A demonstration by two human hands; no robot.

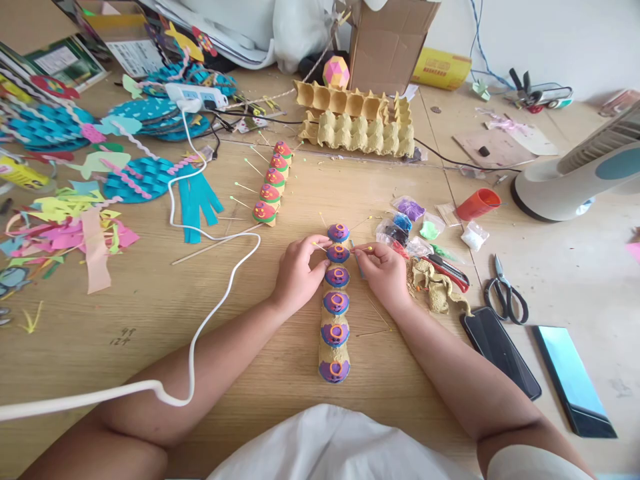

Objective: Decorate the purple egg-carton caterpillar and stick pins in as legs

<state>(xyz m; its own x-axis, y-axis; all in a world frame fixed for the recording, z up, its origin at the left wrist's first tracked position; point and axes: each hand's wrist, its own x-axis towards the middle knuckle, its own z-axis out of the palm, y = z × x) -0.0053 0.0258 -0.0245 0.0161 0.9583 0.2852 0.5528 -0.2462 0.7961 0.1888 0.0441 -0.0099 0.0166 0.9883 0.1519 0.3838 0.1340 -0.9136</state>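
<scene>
In the head view, the egg-carton strip [335, 304] lies on the table [280, 373] between the person's forearms, just below the picture's centre. The left hand [299, 270] is half curled at the strip's 11 o'clock, fingertips against a bump near the far end; whether it grips, I cannot tell. The right hand [384, 270], at 1 o'clock, is closed in a pinch on a thin yellow-tipped stick [369, 249] beside that bump.

Pushing too hard could bend the stick or dent the cardboard; a slip could smear the purple clay. The white cable [191, 367] crosses the left forearm, so a sudden arm movement might drag it.

The strip's long axis runs 6 to 12 o'clock; its clay faces seem turned towards 6, facing the person.
</scene>
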